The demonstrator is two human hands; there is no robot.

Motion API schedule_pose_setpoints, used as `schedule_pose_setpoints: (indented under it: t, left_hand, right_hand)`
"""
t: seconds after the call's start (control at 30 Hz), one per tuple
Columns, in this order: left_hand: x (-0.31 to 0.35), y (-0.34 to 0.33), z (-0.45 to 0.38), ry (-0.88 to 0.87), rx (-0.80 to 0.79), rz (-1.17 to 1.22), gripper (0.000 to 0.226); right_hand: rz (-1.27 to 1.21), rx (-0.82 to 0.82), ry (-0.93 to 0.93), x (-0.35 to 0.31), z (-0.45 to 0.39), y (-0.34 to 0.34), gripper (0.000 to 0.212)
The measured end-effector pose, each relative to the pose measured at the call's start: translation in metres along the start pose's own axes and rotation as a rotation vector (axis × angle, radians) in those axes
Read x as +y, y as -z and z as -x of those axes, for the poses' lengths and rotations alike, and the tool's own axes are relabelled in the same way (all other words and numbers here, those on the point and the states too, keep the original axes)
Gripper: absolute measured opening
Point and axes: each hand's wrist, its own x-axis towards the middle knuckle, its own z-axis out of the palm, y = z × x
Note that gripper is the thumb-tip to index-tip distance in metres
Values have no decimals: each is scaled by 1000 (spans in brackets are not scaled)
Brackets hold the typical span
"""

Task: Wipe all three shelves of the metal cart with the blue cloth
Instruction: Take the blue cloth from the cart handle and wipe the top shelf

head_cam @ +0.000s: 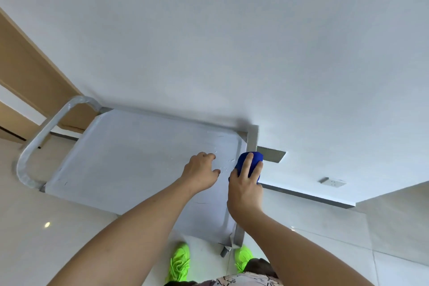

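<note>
Cart top shelf (130, 165) stands against wall (232, 42), handle (44, 137) at left end. Cloth (249, 165) on shelf's right edge under right hand (245, 189); left hand (202, 172) just beside it, to its left.

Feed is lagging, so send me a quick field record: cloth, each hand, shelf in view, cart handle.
cloth: bunched blue cloth at the right edge of the top shelf
right hand: grip on the cloth
left hand: fingers resting on the shelf, holding nothing
shelf: flat grey metal top shelf; lower shelves hidden
handle: curved metal cart handle, far left
</note>
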Motion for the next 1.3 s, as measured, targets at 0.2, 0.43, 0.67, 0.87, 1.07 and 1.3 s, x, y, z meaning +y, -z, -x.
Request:
schedule_pose_setpoints:
  t: [0.2, 0.43, 0.67, 0.87, 1.07, 1.3]
  left_hand:
    - [-28, 5, -13, -169, -88, -11, 57]
    - [-67, 24, -21, -272, -149, -51, 57]
    - [-88, 48, -15, -266, -82, -82, 54]
    - [-100, 54, 4, -184, -41, -52, 54]
    - [-116, 48, 27, -109, -74, -12, 55]
    - [-126, 34, 26, -107, -95, -56, 54]
  right_hand:
    - [-160, 68, -85, -2, 2, -7, 42]
    - [-412, 311, -302, -26, 22, 3, 31]
    - [-582, 498, -315, -59, 46, 8, 27]
    - [-621, 478, -118, -86, 55, 10, 29]
    - [-652, 267, -135, -94, 66, -14, 31]
    - [-280, 117, -122, -103, 83, -35, 65]
